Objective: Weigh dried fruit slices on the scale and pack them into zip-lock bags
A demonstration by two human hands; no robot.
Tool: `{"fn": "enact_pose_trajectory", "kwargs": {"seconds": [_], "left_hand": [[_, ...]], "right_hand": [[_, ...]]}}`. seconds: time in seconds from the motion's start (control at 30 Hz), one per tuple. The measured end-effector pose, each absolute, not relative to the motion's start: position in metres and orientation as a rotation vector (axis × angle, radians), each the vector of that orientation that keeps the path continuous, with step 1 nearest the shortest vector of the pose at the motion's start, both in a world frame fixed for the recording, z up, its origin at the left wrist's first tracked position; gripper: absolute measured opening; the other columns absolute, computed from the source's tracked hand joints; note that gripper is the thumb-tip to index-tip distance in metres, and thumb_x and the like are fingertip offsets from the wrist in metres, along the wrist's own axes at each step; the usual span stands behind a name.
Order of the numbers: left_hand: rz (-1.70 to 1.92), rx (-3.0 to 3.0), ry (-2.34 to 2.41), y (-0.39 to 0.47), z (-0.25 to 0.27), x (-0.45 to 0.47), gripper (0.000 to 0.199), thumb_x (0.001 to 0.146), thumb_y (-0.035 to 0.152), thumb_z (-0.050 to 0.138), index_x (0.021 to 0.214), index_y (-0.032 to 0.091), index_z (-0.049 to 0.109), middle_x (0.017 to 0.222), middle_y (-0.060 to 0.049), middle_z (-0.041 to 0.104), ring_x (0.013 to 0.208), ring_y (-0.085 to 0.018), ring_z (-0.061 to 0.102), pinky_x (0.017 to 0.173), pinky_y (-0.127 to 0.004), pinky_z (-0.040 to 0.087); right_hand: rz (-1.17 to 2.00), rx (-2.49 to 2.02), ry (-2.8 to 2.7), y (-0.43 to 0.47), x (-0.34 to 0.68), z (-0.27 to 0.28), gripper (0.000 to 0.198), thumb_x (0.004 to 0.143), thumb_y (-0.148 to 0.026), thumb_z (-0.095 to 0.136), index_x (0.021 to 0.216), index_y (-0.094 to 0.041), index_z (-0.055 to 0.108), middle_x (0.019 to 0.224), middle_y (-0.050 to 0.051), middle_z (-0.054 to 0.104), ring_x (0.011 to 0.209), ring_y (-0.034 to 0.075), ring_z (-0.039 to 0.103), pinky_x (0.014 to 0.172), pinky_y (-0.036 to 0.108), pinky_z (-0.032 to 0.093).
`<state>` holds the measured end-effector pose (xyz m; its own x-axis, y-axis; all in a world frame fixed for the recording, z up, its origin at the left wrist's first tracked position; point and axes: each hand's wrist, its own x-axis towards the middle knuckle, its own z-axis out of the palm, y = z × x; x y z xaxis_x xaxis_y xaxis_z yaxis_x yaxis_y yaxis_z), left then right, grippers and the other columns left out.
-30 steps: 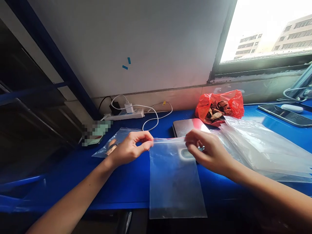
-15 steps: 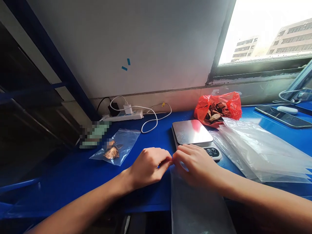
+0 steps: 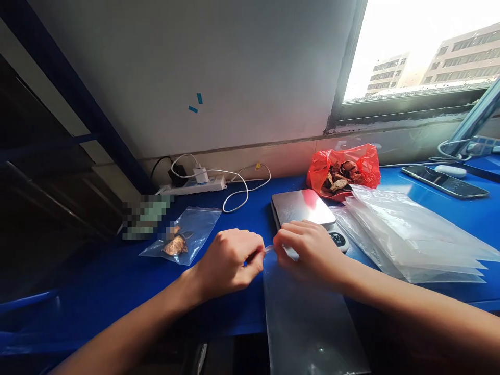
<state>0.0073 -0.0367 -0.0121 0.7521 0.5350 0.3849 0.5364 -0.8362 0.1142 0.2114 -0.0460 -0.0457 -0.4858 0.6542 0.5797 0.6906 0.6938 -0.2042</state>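
Observation:
A clear plastic zip bag (image 3: 308,317) hangs from my two hands over the front edge of the table. Its top left corner is pinched by my left hand (image 3: 238,258), fingers closed. My right hand (image 3: 310,250) grips the same top edge a little to the right, fingertips partly hidden. Just behind the right hand stands a kitchen scale (image 3: 302,205) with a bare steel plate; the hand covers part of its buttons. Left of my hands lies a filled zip bag (image 3: 203,229) with brown dried pieces (image 3: 175,245) inside.
An open red plastic bag (image 3: 371,166) of dried brown pieces sits behind the scale. Right of it is a stack of clear bags (image 3: 414,239). A phone (image 3: 445,182) and a white case (image 3: 450,171) lie at the far right. A power strip (image 3: 213,183) with a white cable (image 3: 247,190) runs along the wall.
My hands have moved slightly apart along the bag's top edge, so a short stretch of it now shows between them. The whole view has shifted a little.

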Motion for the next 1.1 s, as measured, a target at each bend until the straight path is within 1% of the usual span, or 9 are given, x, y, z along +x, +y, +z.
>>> {"fn": "enact_pose_trajectory", "kwargs": {"seconds": [0.1, 0.17, 0.27, 0.37, 0.57, 0.8, 0.97, 1.03, 1.1], "left_hand": [[-0.451, -2.948, -0.929, -0.036, -0.012, 0.007, 0.018, 0.089, 0.019, 0.046, 0.080, 0.015, 0.061, 0.072, -0.002, 0.062, 0.064, -0.017, 0.056, 0.062, -0.028, 0.038], [-0.402, -2.934, -0.885, -0.035, -0.015, 0.007, 0.022, 0.091, 0.021, 0.044, 0.078, 0.015, 0.059, 0.071, -0.003, 0.062, 0.063, -0.017, 0.054, 0.060, -0.029, 0.037], [-0.433, -2.954, -0.756, -0.034, -0.016, 0.005, 0.023, 0.091, 0.019, 0.043, 0.073, 0.015, 0.057, 0.066, -0.002, 0.058, 0.059, -0.015, 0.050, 0.057, -0.028, 0.034], [-0.485, -3.058, -0.629, -0.035, -0.009, 0.000, 0.020, 0.089, 0.016, 0.047, 0.072, 0.015, 0.057, 0.064, -0.001, 0.056, 0.060, -0.014, 0.050, 0.059, -0.026, 0.035], [-0.674, -3.222, -0.606, -0.039, 0.008, -0.012, 0.019, 0.086, 0.011, 0.048, 0.069, 0.015, 0.056, 0.060, 0.000, 0.056, 0.057, -0.011, 0.048, 0.056, -0.024, 0.037], [-0.757, -3.256, -0.738, -0.037, 0.023, -0.022, 0.021, 0.083, 0.012, 0.048, 0.064, 0.017, 0.055, 0.056, 0.001, 0.053, 0.051, -0.010, 0.045, 0.051, -0.023, 0.035], [-0.804, -3.266, -0.970, -0.032, 0.031, -0.040, 0.026, 0.081, 0.019, 0.046, 0.056, 0.018, 0.048, 0.052, 0.001, 0.048, 0.049, -0.010, 0.041, 0.050, -0.025, 0.033], [-0.908, -3.245, -1.064, -0.029, 0.032, -0.045, 0.028, 0.084, 0.023, 0.046, 0.056, 0.018, 0.049, 0.052, 0.001, 0.048, 0.049, -0.010, 0.042, 0.049, -0.025, 0.034], [-1.003, -3.195, -1.142, -0.026, 0.031, -0.047, 0.027, 0.087, 0.025, 0.048, 0.062, 0.018, 0.055, 0.055, 0.001, 0.052, 0.050, -0.010, 0.045, 0.049, -0.024, 0.036]], "right_hand": [[-0.062, -1.002, -2.304, -0.044, 0.209, -0.049, 0.010, 0.079, -0.014, 0.051, 0.070, -0.017, 0.055, 0.067, -0.002, 0.059, 0.062, 0.010, 0.044, 0.061, 0.027, 0.024], [-0.040, -0.988, -2.337, -0.045, 0.208, -0.050, 0.009, 0.078, -0.014, 0.052, 0.070, -0.017, 0.054, 0.069, -0.002, 0.060, 0.063, 0.011, 0.043, 0.061, 0.027, 0.024], [0.022, -0.934, -2.376, -0.047, 0.208, -0.047, 0.008, 0.077, -0.013, 0.052, 0.071, -0.018, 0.054, 0.070, -0.002, 0.060, 0.065, 0.011, 0.042, 0.062, 0.026, 0.024], [0.073, -0.863, -2.383, -0.050, 0.211, -0.040, 0.009, 0.076, -0.013, 0.053, 0.071, -0.019, 0.057, 0.067, -0.003, 0.058, 0.065, 0.011, 0.042, 0.064, 0.026, 0.026], [-0.035, -0.833, -2.286, -0.044, 0.227, -0.032, 0.009, 0.075, -0.011, 0.057, 0.071, -0.020, 0.059, 0.064, -0.004, 0.058, 0.065, 0.011, 0.045, 0.067, 0.026, 0.028], [-0.056, -0.926, -2.233, -0.036, 0.238, -0.024, 0.010, 0.076, -0.011, 0.055, 0.071, -0.019, 0.058, 0.067, 0.000, 0.061, 0.065, 0.012, 0.050, 0.063, 0.024, 0.033], [0.024, -0.999, -2.029, -0.029, 0.249, -0.022, 0.008, 0.075, -0.011, 0.054, 0.071, -0.018, 0.056, 0.068, -0.001, 0.061, 0.062, 0.010, 0.051, 0.061, 0.022, 0.038], [0.105, -1.072, -1.893, -0.028, 0.251, -0.019, 0.007, 0.078, -0.014, 0.054, 0.072, -0.018, 0.056, 0.066, -0.001, 0.059, 0.060, 0.010, 0.051, 0.059, 0.022, 0.039], [0.327, -1.080, -1.807, -0.031, 0.248, -0.015, 0.011, 0.086, -0.023, 0.051, 0.080, -0.018, 0.058, 0.070, 0.000, 0.061, 0.063, 0.011, 0.055, 0.059, 0.022, 0.043]]}}
